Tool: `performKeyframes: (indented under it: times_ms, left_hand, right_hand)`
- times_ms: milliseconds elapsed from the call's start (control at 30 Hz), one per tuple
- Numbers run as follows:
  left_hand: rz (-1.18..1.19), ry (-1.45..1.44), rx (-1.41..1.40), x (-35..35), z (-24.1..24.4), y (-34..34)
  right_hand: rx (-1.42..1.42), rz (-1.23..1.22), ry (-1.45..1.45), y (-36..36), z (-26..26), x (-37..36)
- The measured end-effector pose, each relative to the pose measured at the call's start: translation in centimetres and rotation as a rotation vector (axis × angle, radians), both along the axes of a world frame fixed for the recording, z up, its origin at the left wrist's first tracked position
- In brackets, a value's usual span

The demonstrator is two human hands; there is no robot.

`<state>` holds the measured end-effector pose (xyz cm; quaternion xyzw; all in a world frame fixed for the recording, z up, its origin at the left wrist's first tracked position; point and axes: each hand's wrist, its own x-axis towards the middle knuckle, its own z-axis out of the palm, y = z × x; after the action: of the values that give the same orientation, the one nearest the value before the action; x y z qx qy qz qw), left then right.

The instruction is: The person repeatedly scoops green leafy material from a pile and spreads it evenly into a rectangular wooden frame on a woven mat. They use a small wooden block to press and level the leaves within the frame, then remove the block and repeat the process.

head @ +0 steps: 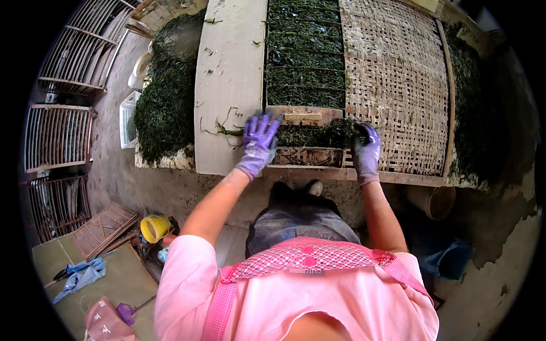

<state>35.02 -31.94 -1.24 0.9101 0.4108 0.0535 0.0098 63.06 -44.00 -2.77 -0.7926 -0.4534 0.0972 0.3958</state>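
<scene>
Both hands wear purple-coated work gloves. My left hand has its fingers extended over the inner edge of a long pale board, and the fingertips are slightly blurred. At the right end of a strip of dark green, leafy plant matter, my right hand is curled with its thumb and fingers near the leaves. Whether it grips any is unclear. Between the hands, a wooden block with a raised handle lies across the strip. Beyond it stretches a flat green layer crossed by thin lines.
A woven bamboo mat lies to the right. Heaped dark green plant matter sits left, with more at far right. A white plastic basket, slatted racks and a yellow bucket stand at left.
</scene>
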Motion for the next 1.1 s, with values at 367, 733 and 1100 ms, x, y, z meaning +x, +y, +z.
performKeyframes:
  times_ms: [367,733,1100]
  left_hand:
    - [-0.196,0.094,-0.094,-4.0,-0.3,-2.1]
    - [0.338,-0.525,0.131,-5.0,-3.5,-0.5]
    - [0.183,-0.228,-0.090,2.3,-2.1,-4.0]
  right_hand:
    - [-0.260,0.610,-0.266,-0.8,0.2,-9.1]
    - [-0.269,0.864,-0.247,4.7,0.8,-14.7]
    - [0.034,0.172,-0.139,3.9,0.7,-3.0]
